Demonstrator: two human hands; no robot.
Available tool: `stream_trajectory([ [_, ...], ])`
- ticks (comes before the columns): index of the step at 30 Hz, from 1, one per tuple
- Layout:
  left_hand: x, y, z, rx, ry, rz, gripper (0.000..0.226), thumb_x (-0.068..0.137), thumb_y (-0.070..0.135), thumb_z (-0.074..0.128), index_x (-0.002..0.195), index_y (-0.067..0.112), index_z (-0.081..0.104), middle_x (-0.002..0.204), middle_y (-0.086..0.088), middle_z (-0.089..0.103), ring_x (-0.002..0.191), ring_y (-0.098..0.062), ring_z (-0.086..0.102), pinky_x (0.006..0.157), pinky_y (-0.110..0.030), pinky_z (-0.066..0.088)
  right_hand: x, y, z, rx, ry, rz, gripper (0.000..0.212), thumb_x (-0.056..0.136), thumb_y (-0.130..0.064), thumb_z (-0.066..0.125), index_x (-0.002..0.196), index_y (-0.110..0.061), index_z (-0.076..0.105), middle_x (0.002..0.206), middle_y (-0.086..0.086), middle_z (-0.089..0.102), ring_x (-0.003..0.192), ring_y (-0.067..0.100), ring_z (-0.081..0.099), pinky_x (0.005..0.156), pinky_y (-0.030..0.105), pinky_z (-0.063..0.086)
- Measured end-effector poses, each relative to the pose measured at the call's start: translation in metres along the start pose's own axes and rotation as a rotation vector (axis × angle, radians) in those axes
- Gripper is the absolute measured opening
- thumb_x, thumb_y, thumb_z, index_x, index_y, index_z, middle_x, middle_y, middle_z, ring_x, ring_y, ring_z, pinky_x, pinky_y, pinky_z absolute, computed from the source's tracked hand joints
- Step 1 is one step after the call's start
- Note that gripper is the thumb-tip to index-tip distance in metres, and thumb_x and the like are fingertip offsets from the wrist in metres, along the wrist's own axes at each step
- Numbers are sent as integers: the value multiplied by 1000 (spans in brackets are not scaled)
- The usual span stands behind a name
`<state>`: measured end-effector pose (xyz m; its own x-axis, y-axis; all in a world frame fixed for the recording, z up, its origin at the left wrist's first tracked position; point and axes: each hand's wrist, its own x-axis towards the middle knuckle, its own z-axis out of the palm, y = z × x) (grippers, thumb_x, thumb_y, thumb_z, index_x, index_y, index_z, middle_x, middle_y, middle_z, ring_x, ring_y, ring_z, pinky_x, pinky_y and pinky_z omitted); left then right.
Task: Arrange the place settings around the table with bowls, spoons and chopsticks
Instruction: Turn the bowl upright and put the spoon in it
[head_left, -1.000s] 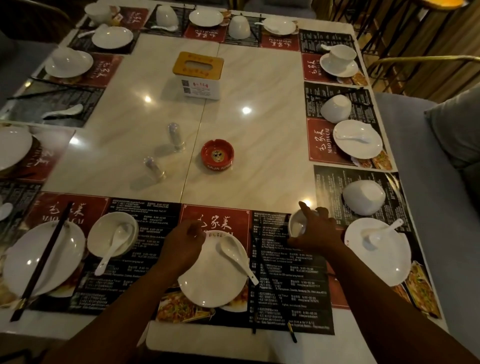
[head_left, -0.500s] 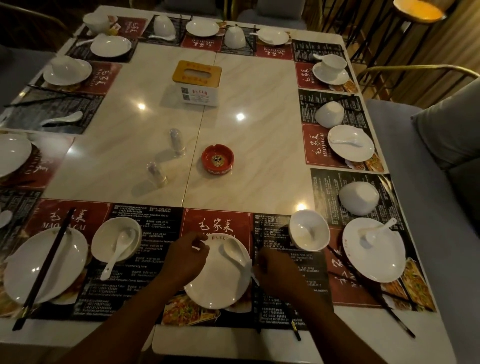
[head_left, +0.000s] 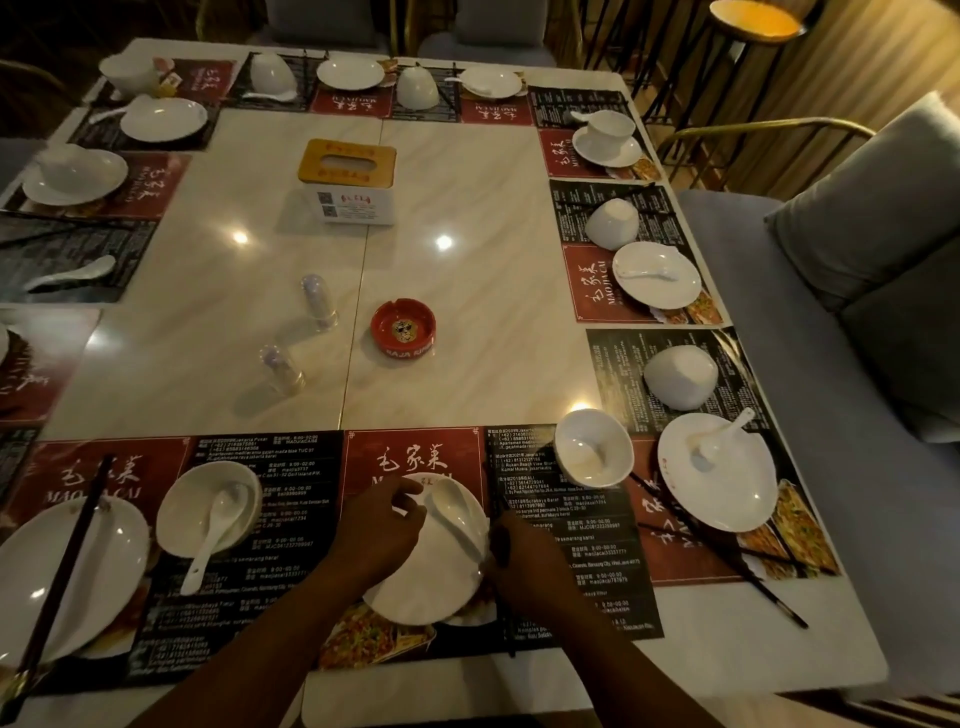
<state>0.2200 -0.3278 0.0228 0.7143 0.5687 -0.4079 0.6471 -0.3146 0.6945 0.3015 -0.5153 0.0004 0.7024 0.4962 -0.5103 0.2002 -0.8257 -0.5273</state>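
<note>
A white plate (head_left: 431, 582) lies on the near middle placemat with a white spoon (head_left: 457, 512) resting in it. My left hand (head_left: 382, 527) pinches the plate's far left rim. My right hand (head_left: 524, 558) is closed over dark chopsticks (head_left: 508, 642) that lie just right of the plate. An upright white bowl (head_left: 592, 449) stands apart, further right. The left setting has a plate (head_left: 117, 545) with chopsticks (head_left: 72, 545) across it and a bowl (head_left: 205, 499) holding a spoon. The right setting has a plate (head_left: 727, 493) with a spoon, an upturned bowl (head_left: 680, 376) and loose chopsticks (head_left: 727, 561).
A red ashtray (head_left: 402, 327), two small shakers (head_left: 319, 301) (head_left: 283, 369) and a tissue box (head_left: 348, 182) stand mid-table. More settings line the far, left and right edges. A grey cushioned bench (head_left: 831, 441) runs along the right side.
My right hand let go of the upright bowl and came back left to the chopsticks beside the plate. My left hand stayed on the plate's rim.
</note>
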Motion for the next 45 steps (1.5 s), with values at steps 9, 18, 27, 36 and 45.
stream_trajectory([
  [9, -1, -6, 1, -56, -8, -36, 24, 90, 22, 67, 113, 27, 65, 98, 15, 62, 86, -6, 63, 70, -22, 48, 2, 6, -5, 32, -16, 48, 23, 87, -22, 73, 110, -23, 69, 107, -6, 69, 99, 12, 64, 89, 27, 54],
  [18, 7, 13, 16, -98, -44, 30, 23, 91, 19, 65, 111, 30, 66, 103, 14, 64, 83, -8, 65, 66, -21, 50, -15, 32, -96, 497, 181, 166, 13, 89, -19, 72, 101, -23, 73, 94, -7, 75, 90, 7, 69, 88, 36, 57],
  [27, 9, 24, 28, -64, -69, 56, 22, 92, 23, 64, 112, 33, 64, 106, 18, 63, 92, -6, 63, 83, -30, 54, -4, 74, -131, 633, 245, 365, 8, 87, -18, 74, 87, -26, 76, 89, 1, 76, 89, 22, 72, 87, 50, 59],
  [36, 11, 18, 20, -67, -24, 28, 23, 93, 21, 63, 113, 33, 65, 103, 18, 62, 90, -6, 63, 74, -26, 53, 6, 73, -134, 585, 235, 356, 6, 86, -15, 75, 81, -19, 73, 85, 2, 75, 85, 21, 70, 85, 46, 59],
  [45, 11, 1, 9, -67, 70, -21, 22, 93, 20, 63, 112, 31, 64, 100, 18, 58, 86, -2, 58, 65, -17, 44, 5, 72, -134, 309, 340, 283, 10, 89, -29, 71, 94, -21, 67, 91, -4, 71, 88, 16, 68, 82, 38, 56],
])
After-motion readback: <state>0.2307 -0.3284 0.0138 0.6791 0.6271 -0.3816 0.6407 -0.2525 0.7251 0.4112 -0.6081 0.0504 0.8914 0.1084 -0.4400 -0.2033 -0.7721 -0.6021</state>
